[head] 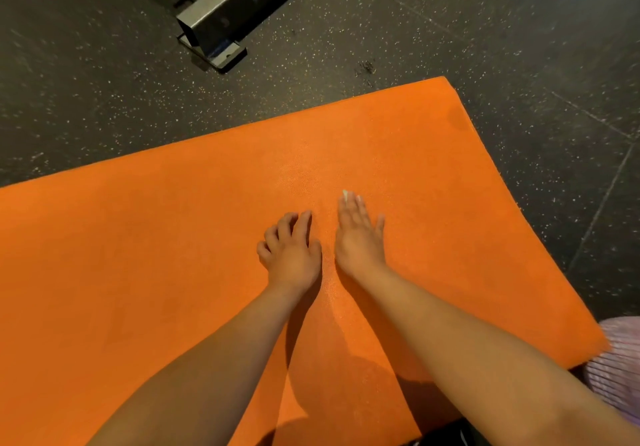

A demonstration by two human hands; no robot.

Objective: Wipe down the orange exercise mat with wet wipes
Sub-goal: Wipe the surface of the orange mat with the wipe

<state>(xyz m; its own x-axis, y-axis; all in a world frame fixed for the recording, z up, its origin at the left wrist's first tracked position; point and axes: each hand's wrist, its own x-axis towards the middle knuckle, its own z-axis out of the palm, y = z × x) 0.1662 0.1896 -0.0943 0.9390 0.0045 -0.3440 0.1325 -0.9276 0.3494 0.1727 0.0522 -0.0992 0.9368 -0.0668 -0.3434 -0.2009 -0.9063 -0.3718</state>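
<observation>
Hands side by side on the orange exercise mat (138, 272), which lies flat on speckled black rubber flooring (450, 30): the right hand (360, 238) rests palm down, fingers straight, grasping nothing; the left hand (291, 251) touches the mat with loosely bent fingers, likewise released. A steel machine foot (211, 30) stands beyond the mat's far edge

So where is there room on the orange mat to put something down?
The big stretch of orange mat left of the left hand is bare. So is the strip between the hands and the mat's far edge, and the part right of the right hand. The middle is crowded by both hands and forearms.
</observation>
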